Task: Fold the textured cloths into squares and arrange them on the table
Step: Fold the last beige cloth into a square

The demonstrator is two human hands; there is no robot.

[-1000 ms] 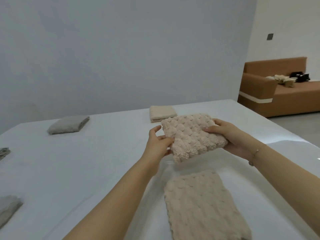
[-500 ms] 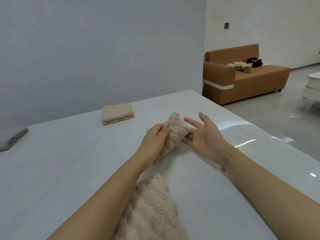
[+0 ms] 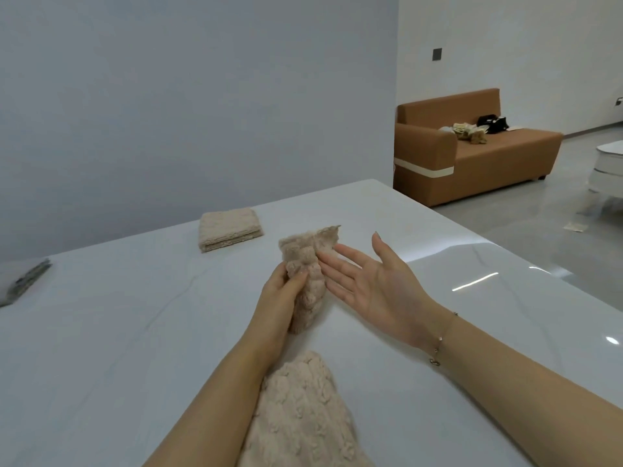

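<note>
Left hand (image 3: 281, 291) grips a bunched beige cloth (image 3: 308, 281), fingers curled round it, above the table (image 3: 135, 332). Right hand (image 3: 371, 281) lies flat-palmed beside it, fingers straight, spread, touching the cloth.

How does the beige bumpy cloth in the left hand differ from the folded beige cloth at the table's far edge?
The beige bumpy cloth is gripped by the left hand and stands on edge; the folded beige cloth lies flat, untouched. The held one looks bunched and uneven with a loose corner on top; the far one is a neat layered square. Both are beige and textured.

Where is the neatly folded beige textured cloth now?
The folded beige textured cloth lies on the white table near its far edge, left of the left hand.
</note>
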